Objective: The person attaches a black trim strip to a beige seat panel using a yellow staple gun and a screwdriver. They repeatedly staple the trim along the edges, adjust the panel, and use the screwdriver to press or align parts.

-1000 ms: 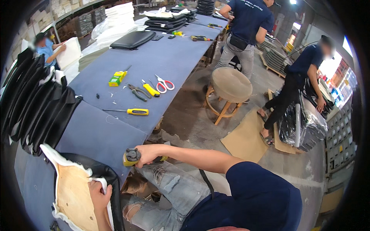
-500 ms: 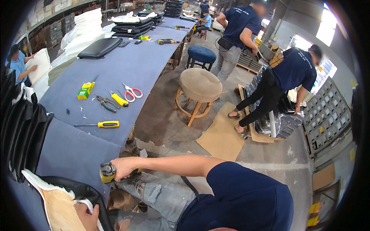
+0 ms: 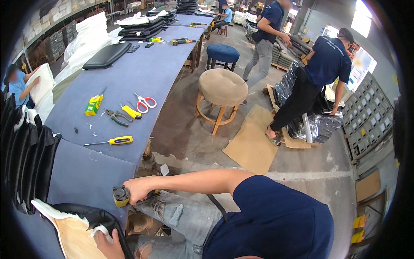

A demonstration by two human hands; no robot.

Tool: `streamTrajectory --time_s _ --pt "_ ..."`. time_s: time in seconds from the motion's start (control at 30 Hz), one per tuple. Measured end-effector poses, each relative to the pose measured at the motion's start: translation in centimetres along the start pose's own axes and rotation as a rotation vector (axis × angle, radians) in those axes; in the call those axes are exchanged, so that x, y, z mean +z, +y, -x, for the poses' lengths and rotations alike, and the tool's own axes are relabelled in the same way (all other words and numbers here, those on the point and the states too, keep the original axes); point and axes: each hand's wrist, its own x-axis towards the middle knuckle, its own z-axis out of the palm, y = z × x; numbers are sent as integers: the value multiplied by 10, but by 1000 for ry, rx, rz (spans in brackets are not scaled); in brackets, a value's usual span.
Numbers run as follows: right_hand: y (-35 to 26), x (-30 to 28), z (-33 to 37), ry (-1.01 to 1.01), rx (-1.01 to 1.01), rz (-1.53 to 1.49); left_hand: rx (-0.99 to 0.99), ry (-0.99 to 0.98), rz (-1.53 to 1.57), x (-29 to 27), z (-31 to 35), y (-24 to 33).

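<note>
My right hand (image 3: pixel 140 189) is wrapped round a yellow and dark grey staple gun (image 3: pixel 121 196), held at the table's near edge over my jeans. At the lower left lies a seat panel: a bare wooden board (image 3: pixel 74 235) with white padding (image 3: pixel 45 209) and a black cover (image 3: pixel 105 217) round its edge. My left hand (image 3: pixel 110 247) is closed on a bent-over flap of the white padding at the board's right side. The lower end of the panel runs out of view.
A blue-grey table (image 3: pixel 92 166) holds a yellow screwdriver (image 3: pixel 120 140), pliers (image 3: pixel 117 117), a yellow-handled tool (image 3: pixel 131 112), scissors (image 3: pixel 144 102) and a green-yellow box (image 3: pixel 93 105). Black covers (image 3: pixel 30 159) are stacked at left. Stools (image 3: pixel 223 86) and co-workers (image 3: pixel 323 64) are beyond.
My left hand has moved a little right, and the white padding under its fingers is now folded over. The staple gun stays almost in place. Co-workers at the right have shifted their stance.
</note>
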Motion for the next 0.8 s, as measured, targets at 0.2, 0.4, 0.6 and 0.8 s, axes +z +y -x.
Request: streamTrajectory --time_s 0.2,0.4,0.6,0.8 --pt "-1 3 1 7 -18 69 -265 -210 -205 2 -27 12" --pt "-5 12 2 29 -10 7 -155 -283 -387 -1 -59 25" --pt "-8 10 -2 -26 13 40 -268 -308 -210 9 -50 -17" --pt "0 12 -2 -10 -1 24 -87 -210 -12 14 -44 -31"
